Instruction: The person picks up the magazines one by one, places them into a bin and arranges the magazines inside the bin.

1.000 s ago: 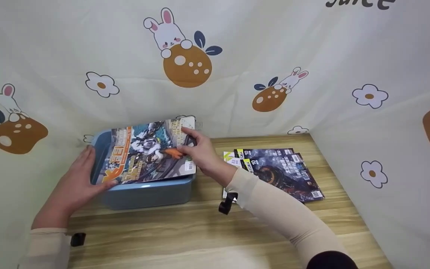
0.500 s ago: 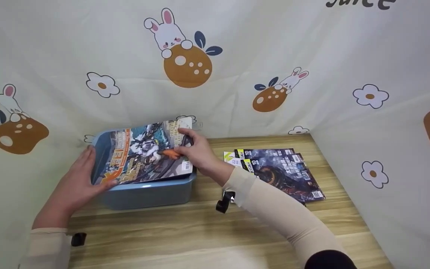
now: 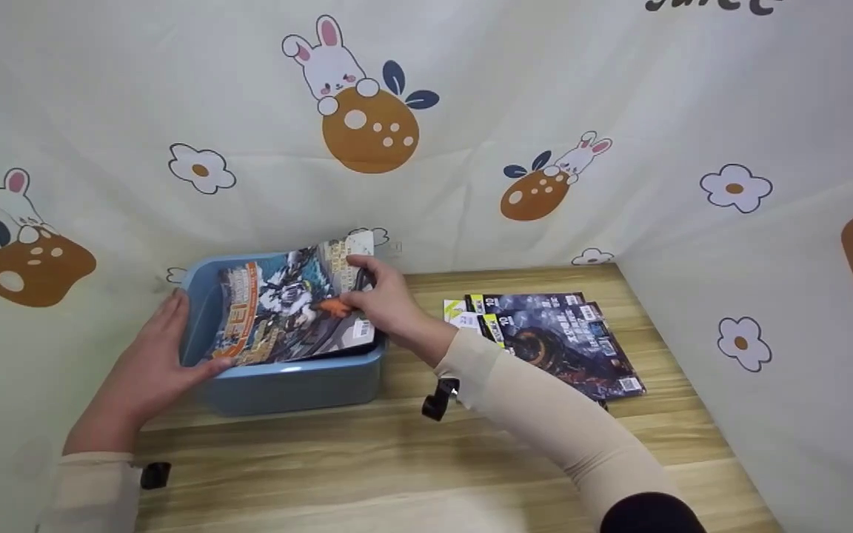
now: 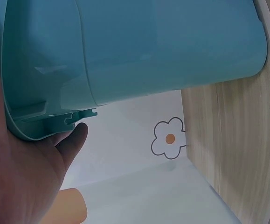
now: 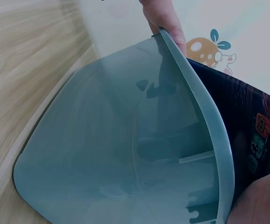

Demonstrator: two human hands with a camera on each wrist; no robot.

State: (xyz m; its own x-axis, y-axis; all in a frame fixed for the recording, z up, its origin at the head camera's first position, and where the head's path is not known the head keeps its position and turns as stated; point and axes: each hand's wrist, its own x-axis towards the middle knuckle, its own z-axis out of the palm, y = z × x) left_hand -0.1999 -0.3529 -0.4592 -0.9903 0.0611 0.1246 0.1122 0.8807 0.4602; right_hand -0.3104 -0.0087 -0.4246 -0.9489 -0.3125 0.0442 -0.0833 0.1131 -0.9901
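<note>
A glossy magazine (image 3: 289,307) with a colourful cover lies tilted in the mouth of a blue plastic bin (image 3: 293,389), its right end raised above the rim. My right hand (image 3: 393,303) pinches that right edge, thumb on the cover and other fingers partly hidden. The dark back of the magazine (image 5: 246,116) shows in the right wrist view, just past the bin's rim. My left hand (image 3: 141,363) grips the bin's left rim, its thumb at the near corner. Up close in the left wrist view, fingers of the left hand (image 4: 18,172) curl under the bin's lip (image 4: 13,128).
Several dark-covered magazines (image 3: 560,344) lie overlapped on the wooden table (image 3: 397,466), right of the bin. Behind and at both sides hangs a pale curtain (image 3: 456,89) printed with rabbits and flowers. The right forearm crosses in front of the stack.
My right hand has shifted slightly left, and the magazine has slid left and deeper into the bin with it. The left hand keeps its place on the rim.
</note>
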